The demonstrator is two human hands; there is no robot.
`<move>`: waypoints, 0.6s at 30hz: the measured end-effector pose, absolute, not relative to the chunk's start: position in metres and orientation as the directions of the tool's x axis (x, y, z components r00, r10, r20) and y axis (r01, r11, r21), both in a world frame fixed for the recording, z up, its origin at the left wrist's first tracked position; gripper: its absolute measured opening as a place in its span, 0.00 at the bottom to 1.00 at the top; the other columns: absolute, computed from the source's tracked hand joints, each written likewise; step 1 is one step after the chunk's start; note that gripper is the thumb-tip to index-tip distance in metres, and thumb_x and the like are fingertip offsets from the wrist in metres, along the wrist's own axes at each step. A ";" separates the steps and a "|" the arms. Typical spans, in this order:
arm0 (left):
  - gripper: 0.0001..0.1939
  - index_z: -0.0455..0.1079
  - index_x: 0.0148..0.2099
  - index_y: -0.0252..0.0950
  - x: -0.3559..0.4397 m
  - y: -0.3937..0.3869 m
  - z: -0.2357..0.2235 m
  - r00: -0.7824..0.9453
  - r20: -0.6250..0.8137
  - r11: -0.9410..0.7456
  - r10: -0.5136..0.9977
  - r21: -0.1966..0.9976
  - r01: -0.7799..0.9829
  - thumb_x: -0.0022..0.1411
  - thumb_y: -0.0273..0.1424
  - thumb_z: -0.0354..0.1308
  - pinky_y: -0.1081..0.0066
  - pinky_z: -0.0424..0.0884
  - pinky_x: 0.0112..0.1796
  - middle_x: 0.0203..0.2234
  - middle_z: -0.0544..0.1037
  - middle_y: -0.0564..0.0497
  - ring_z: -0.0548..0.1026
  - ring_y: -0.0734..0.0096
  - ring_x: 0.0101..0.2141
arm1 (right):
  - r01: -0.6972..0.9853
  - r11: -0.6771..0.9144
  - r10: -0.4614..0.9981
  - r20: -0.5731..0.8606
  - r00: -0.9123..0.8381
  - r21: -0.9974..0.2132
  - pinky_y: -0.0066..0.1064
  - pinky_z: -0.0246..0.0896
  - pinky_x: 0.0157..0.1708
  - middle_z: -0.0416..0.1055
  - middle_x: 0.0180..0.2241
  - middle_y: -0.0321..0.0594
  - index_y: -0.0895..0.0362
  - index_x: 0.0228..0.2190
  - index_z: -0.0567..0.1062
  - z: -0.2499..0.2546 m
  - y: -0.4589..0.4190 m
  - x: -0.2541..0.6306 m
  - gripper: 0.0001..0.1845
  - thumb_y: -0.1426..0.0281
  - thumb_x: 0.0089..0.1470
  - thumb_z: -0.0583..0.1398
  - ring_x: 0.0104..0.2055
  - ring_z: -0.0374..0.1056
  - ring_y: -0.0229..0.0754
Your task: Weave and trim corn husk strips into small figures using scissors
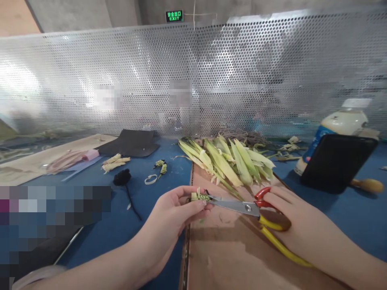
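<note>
My left hand (pixel 178 207) pinches a small green braided piece (pixel 200 196) that looks woven from husk strips, with a pale stub at its left end. In my right hand (pixel 299 217) is a pair of scissors (pixel 238 205) with one red and one yellow handle. Their blade tips meet the right end of the braided piece; whether they are cutting into it I cannot tell. Beyond both hands, a pile of pale green corn husks (pixel 226 161) lies on a cardboard sheet (pixel 223 257).
On the blue table lie two small braided pieces (pixel 162 166), a black flower-like item (pixel 122 177), husk bits (pixel 115 162) and black sheet (pixel 130 143). A dark phone-like slab (pixel 338 163) leans against a bottle (pixel 341 119) at right. Perforated metal panels (pixel 145 80) close off the back.
</note>
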State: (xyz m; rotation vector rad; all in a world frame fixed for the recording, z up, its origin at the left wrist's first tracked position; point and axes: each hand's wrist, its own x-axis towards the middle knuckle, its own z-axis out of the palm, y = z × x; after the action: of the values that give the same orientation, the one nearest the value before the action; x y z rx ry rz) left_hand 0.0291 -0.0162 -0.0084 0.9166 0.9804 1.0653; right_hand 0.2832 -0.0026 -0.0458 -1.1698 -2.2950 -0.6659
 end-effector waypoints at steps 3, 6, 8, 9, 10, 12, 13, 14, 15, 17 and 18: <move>0.11 0.67 0.40 0.30 0.029 -0.016 -0.008 0.194 -0.179 0.230 0.964 0.932 -0.282 0.53 0.24 0.60 0.75 0.71 0.40 0.33 0.76 0.46 0.75 0.72 0.35 | 0.833 0.516 0.606 0.602 -0.520 0.200 0.38 0.71 0.32 0.68 0.39 0.45 0.53 0.35 0.65 -0.047 -0.002 0.285 0.09 0.67 0.51 0.50 0.40 0.68 0.47; 0.11 0.67 0.40 0.30 0.029 -0.014 -0.009 0.207 -0.176 0.234 0.962 0.924 -0.304 0.53 0.23 0.60 0.73 0.71 0.41 0.34 0.76 0.45 0.75 0.71 0.36 | 0.831 0.535 0.655 0.547 -0.520 0.149 0.39 0.70 0.36 0.68 0.40 0.43 0.52 0.36 0.65 -0.050 -0.002 0.287 0.08 0.67 0.51 0.52 0.42 0.67 0.46; 0.11 0.67 0.40 0.29 0.028 -0.013 -0.009 0.216 -0.174 0.237 0.961 0.921 -0.309 0.53 0.23 0.60 0.73 0.70 0.42 0.35 0.76 0.44 0.75 0.71 0.37 | 0.840 0.529 0.688 0.518 -0.508 0.121 0.39 0.70 0.38 0.67 0.41 0.43 0.52 0.36 0.66 -0.051 -0.002 0.288 0.08 0.67 0.51 0.52 0.42 0.67 0.45; 0.11 0.67 0.40 0.29 0.028 -0.013 -0.010 0.221 -0.172 0.237 0.960 0.921 -0.310 0.53 0.24 0.61 0.72 0.70 0.42 0.36 0.76 0.44 0.75 0.71 0.37 | 0.846 0.521 0.696 0.518 -0.498 0.115 0.38 0.70 0.38 0.67 0.41 0.43 0.52 0.36 0.66 -0.051 -0.002 0.288 0.08 0.67 0.51 0.52 0.43 0.67 0.45; 0.11 0.67 0.40 0.29 0.028 -0.013 -0.010 0.226 -0.166 0.233 0.960 0.921 -0.312 0.53 0.24 0.61 0.72 0.70 0.42 0.36 0.76 0.43 0.75 0.70 0.37 | 0.846 0.520 0.693 0.522 -0.497 0.116 0.38 0.69 0.38 0.67 0.42 0.43 0.52 0.36 0.66 -0.052 -0.002 0.288 0.09 0.67 0.51 0.53 0.43 0.67 0.45; 0.12 0.67 0.40 0.29 0.028 -0.013 -0.010 0.234 -0.172 0.241 0.957 0.920 -0.309 0.52 0.24 0.61 0.72 0.70 0.42 0.36 0.76 0.43 0.75 0.70 0.37 | 0.843 0.521 0.674 0.543 -0.501 0.132 0.38 0.69 0.38 0.67 0.42 0.43 0.52 0.37 0.66 -0.052 -0.001 0.288 0.10 0.68 0.51 0.52 0.44 0.67 0.45; 0.12 0.67 0.40 0.29 0.028 -0.013 -0.011 0.232 -0.177 0.245 0.956 0.920 -0.307 0.52 0.24 0.62 0.71 0.70 0.42 0.36 0.76 0.43 0.75 0.69 0.37 | 0.841 0.522 0.666 0.550 -0.504 0.139 0.37 0.69 0.38 0.67 0.42 0.43 0.52 0.38 0.66 -0.052 -0.001 0.288 0.10 0.68 0.50 0.52 0.44 0.67 0.45; 0.12 0.67 0.40 0.30 0.028 -0.014 -0.011 0.232 -0.182 0.249 0.956 0.920 -0.304 0.51 0.24 0.62 0.71 0.70 0.42 0.36 0.76 0.43 0.75 0.68 0.37 | 0.839 0.524 0.662 0.551 -0.508 0.145 0.37 0.69 0.38 0.68 0.42 0.43 0.52 0.38 0.66 -0.053 -0.001 0.289 0.11 0.68 0.50 0.52 0.44 0.67 0.46; 0.13 0.67 0.40 0.30 0.028 -0.014 -0.011 0.230 -0.183 0.249 0.956 0.921 -0.301 0.51 0.24 0.62 0.71 0.70 0.41 0.36 0.76 0.43 0.75 0.68 0.38 | 0.840 0.523 0.660 0.554 -0.508 0.148 0.36 0.69 0.37 0.68 0.42 0.44 0.52 0.38 0.66 -0.053 0.000 0.289 0.11 0.68 0.50 0.52 0.44 0.67 0.46; 0.13 0.67 0.40 0.30 0.027 -0.014 -0.012 0.234 -0.178 0.243 0.956 0.926 -0.290 0.50 0.25 0.63 0.71 0.70 0.41 0.36 0.76 0.43 0.75 0.67 0.39 | 0.841 0.521 0.663 0.551 -0.507 0.147 0.35 0.69 0.37 0.68 0.42 0.44 0.52 0.38 0.66 -0.054 0.000 0.290 0.11 0.68 0.50 0.52 0.46 0.66 0.47; 0.13 0.67 0.40 0.30 0.027 -0.014 -0.012 0.236 -0.175 0.240 0.956 0.929 -0.283 0.50 0.26 0.63 0.71 0.70 0.41 0.36 0.76 0.43 0.74 0.67 0.39 | 0.841 0.522 0.668 0.545 -0.507 0.143 0.35 0.69 0.37 0.68 0.42 0.44 0.52 0.37 0.67 -0.054 0.000 0.290 0.11 0.68 0.50 0.53 0.46 0.66 0.47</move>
State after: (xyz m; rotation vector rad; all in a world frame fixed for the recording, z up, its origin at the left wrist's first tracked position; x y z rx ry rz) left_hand 0.0273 -0.0136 -0.0121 0.9207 0.9268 1.0394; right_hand 0.2897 0.0002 -0.0541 -1.2362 -2.3403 -0.5518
